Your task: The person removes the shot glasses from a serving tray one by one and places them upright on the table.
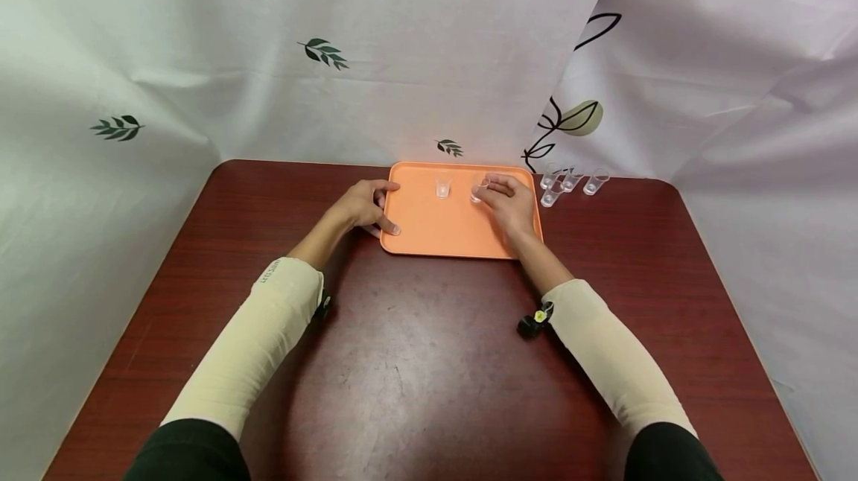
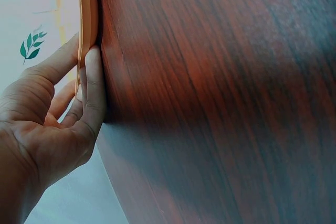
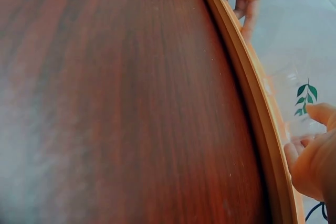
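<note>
Clear cup: located over the right-hand part of the orange tray, between the fingers of the right hand. The thumb and fingertips appear to pinch it at its upper part; whether its base touches the tray surface cannot be told. The left hand grasps the tray's left edge, thumb near the front corner.

The step in hand is judged to be setting the cup upright on the tray. Recommended procedure:

1. Keep the left-hand grasp firm, so that the tray does not slide on the table.
2. Hold the cup vertical and lower it until the base sits flat. Use light pressure; the thin-looking wall may flex if squeezed.
3. Maintain clearance from the standing cup to its left.
4. Release by spreading thumb and fingers evenly, then lift straight up. A sideways withdrawal could tip the cup.

Caution: four spare cups stand just beside the tray's right edge; route the right wrist and forearm clear of them
</note>
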The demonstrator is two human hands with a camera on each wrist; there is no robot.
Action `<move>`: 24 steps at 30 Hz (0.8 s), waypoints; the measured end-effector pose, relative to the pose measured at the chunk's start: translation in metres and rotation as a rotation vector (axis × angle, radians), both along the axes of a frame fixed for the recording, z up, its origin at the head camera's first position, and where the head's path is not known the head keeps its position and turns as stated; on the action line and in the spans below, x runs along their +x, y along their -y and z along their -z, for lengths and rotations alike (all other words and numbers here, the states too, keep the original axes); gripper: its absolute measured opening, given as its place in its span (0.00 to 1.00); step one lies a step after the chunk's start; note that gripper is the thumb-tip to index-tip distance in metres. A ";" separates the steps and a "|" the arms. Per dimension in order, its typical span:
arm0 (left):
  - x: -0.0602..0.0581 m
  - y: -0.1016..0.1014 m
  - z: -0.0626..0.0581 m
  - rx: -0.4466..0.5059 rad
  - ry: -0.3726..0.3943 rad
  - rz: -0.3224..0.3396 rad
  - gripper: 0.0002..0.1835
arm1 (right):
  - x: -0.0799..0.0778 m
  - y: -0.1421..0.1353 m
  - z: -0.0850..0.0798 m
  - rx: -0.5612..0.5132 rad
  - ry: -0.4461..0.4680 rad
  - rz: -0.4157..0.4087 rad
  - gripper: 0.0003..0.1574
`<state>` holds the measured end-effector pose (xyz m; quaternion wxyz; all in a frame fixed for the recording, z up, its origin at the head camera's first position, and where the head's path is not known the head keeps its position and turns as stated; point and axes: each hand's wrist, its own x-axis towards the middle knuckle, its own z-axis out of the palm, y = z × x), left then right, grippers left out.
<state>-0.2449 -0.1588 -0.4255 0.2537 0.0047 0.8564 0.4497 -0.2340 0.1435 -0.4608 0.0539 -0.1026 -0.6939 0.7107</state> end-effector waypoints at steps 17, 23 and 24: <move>0.000 -0.001 -0.001 -0.001 0.004 -0.010 0.56 | 0.026 -0.016 -0.005 -0.013 -0.005 -0.024 0.28; 0.000 -0.001 0.001 -0.005 0.000 -0.007 0.56 | 0.036 -0.024 -0.006 -0.040 -0.008 -0.033 0.30; 0.000 0.000 0.001 -0.009 0.001 -0.006 0.56 | 0.038 -0.025 -0.005 -0.042 -0.010 -0.034 0.30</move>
